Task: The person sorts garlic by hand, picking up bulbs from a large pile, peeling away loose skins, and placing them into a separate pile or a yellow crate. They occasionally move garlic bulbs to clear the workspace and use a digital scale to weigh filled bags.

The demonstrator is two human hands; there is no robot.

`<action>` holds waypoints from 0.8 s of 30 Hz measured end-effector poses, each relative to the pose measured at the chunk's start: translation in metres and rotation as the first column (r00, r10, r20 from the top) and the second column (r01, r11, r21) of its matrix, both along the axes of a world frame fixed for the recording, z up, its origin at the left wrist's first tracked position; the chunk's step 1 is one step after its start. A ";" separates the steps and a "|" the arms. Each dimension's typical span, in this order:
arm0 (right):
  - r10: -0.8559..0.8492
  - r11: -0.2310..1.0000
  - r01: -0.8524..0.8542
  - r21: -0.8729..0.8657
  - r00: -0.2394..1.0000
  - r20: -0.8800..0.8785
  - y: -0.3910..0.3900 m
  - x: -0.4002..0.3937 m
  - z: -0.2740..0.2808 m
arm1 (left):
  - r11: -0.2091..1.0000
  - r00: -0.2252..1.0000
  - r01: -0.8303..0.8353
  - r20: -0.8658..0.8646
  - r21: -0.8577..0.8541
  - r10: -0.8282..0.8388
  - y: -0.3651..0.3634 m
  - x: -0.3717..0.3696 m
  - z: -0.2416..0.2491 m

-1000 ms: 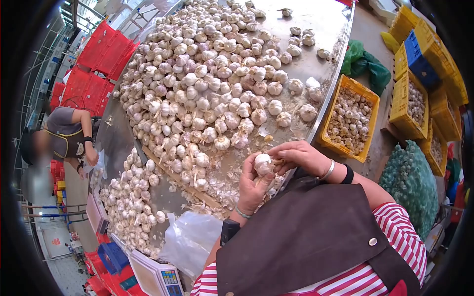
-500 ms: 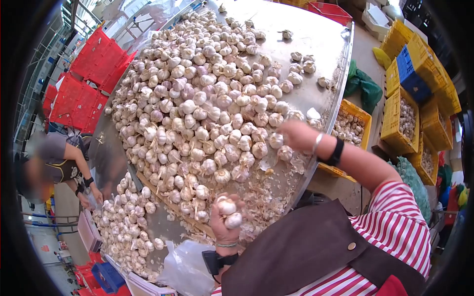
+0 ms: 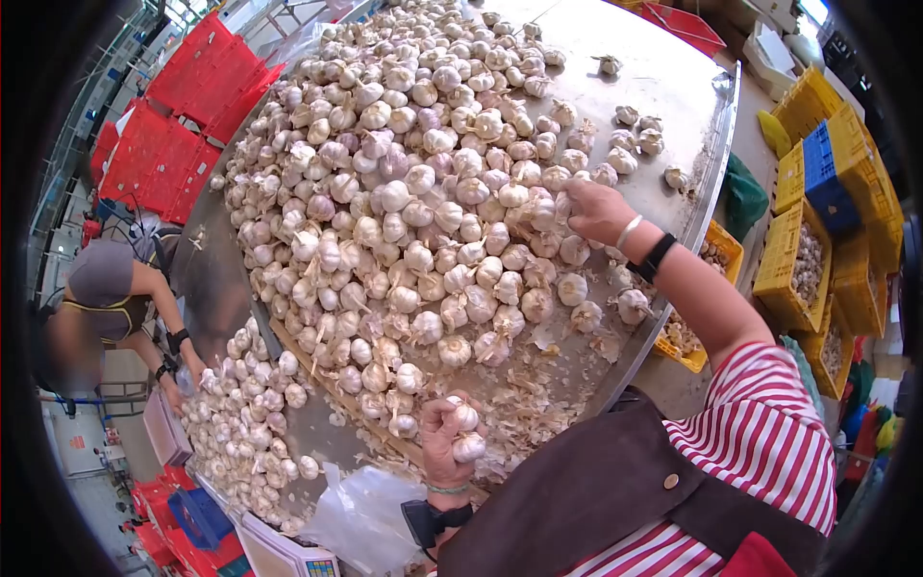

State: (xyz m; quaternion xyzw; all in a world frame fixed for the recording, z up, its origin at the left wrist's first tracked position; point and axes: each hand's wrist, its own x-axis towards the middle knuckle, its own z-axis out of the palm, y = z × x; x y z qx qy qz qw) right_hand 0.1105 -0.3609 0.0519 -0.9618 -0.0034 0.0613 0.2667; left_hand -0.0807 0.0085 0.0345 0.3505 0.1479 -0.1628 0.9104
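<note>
My left hand (image 3: 444, 444) is closed around two pale garlic bulbs (image 3: 468, 447), one above the other, near the table's front edge. A large heap of garlic bulbs (image 3: 394, 197), many with dry stems and loose skin, covers much of the metal table. My right hand (image 3: 601, 212) is at the heap's right side, its fingers curled against the bulbs there. What its fingertips hold, if anything, is hidden. Peeled papery skins (image 3: 529, 394) lie scattered on the table between my two hands.
A smaller pile of cleaner bulbs (image 3: 240, 423) lies at left, where a co-worker's hands (image 3: 183, 385) are. A clear plastic bag (image 3: 361, 514) and a scale (image 3: 284, 553) are at the front. Yellow crates (image 3: 798, 255) stand right; red crates (image 3: 159, 159) stand left.
My right hand has moved from the table's right side, near the skins, up to the heap's right edge. My left hand still holds the bulbs. The whole view has shifted slightly.
</note>
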 end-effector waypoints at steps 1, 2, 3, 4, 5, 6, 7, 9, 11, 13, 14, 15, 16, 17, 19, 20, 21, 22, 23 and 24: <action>-0.085 0.983 0.084 0.161 0.996 -0.006 0.003 -0.012 0.012 | 0.999 0.999 0.031 0.009 0.026 -0.031 -0.003 0.001 0.002; -0.054 0.950 0.064 0.306 0.998 -0.039 0.003 -0.023 0.011 | 0.999 1.000 0.027 0.002 0.022 -0.027 -0.007 0.003 0.006; -0.051 0.951 0.062 0.304 0.998 -0.044 0.012 -0.037 0.017 | 0.995 0.997 0.083 0.004 0.056 -0.083 -0.012 0.007 0.010; 0.009 0.758 0.064 0.649 0.994 -0.109 0.024 -0.055 0.025 | 0.986 0.990 0.141 0.004 0.091 -0.142 -0.016 0.012 0.013; 0.089 0.445 0.091 0.891 0.985 -0.146 0.036 -0.073 0.034 | 0.976 0.983 0.159 0.069 0.149 -0.171 -0.024 0.016 0.011; 0.140 0.335 0.142 0.931 0.970 -0.199 0.047 -0.089 0.040 | 0.960 0.971 0.216 0.060 0.181 -0.230 -0.031 0.019 0.014; 0.196 0.220 0.201 0.955 0.949 -0.245 0.057 -0.104 0.045 | 0.938 0.957 0.272 0.046 0.215 -0.288 -0.037 0.022 0.019; 0.313 0.180 0.165 0.970 0.925 -0.216 0.076 -0.130 0.049 | 0.896 0.928 0.312 0.100 0.315 -0.359 -0.052 0.026 0.031; 0.316 0.152 0.178 0.972 0.923 -0.218 0.097 -0.154 0.045 | 0.853 0.879 0.273 0.245 0.445 -0.409 -0.062 0.025 0.041; 0.267 0.174 0.148 0.974 0.945 -0.191 0.110 -0.168 0.040 | 0.864 0.838 0.166 0.394 0.475 -0.378 -0.069 0.025 0.038; 0.250 0.254 0.055 0.966 0.961 -0.121 0.111 -0.172 0.039 | 0.862 0.839 0.166 0.392 0.478 -0.379 -0.068 0.018 0.043; 0.236 0.333 -0.036 0.942 0.971 -0.047 0.112 -0.176 0.039 | 0.859 0.884 0.222 0.277 0.461 -0.377 -0.068 0.012 0.051; 0.211 0.607 -0.312 0.731 0.950 0.230 0.111 -0.177 0.041 | 0.857 0.913 0.275 0.159 0.437 -0.375 -0.068 0.006 0.055; 0.206 0.608 -0.311 0.731 0.950 0.233 0.110 -0.181 0.047 | 0.855 0.911 0.278 0.161 0.439 -0.379 -0.066 0.003 0.052; 0.298 0.723 -0.319 0.612 0.944 0.140 0.107 -0.190 0.056 | 0.823 0.863 0.330 0.205 0.461 -0.461 -0.060 -0.004 0.042; 0.289 0.746 -0.357 0.562 0.934 0.210 0.106 -0.193 0.053 | 0.822 0.860 0.334 0.207 0.462 -0.466 -0.059 -0.010 0.043; 0.284 0.749 -0.355 0.560 0.935 0.212 0.104 -0.197 0.055 | 0.810 0.860 0.363 0.170 0.461 -0.481 -0.059 -0.016 0.045; 0.315 0.742 -0.356 0.568 0.933 0.174 0.102 -0.201 0.060 | 0.797 0.857 0.392 0.132 0.459 -0.498 -0.059 -0.022 0.046; 0.343 0.735 -0.356 0.577 0.929 0.136 0.101 -0.206 0.065 | 0.794 0.853 0.399 0.132 0.459 -0.505 -0.058 -0.026 0.048; 0.294 0.745 -0.329 0.581 0.943 0.157 0.102 -0.212 0.066 | 0.782 0.836 0.442 0.113 0.441 -0.536 -0.057 -0.031 0.050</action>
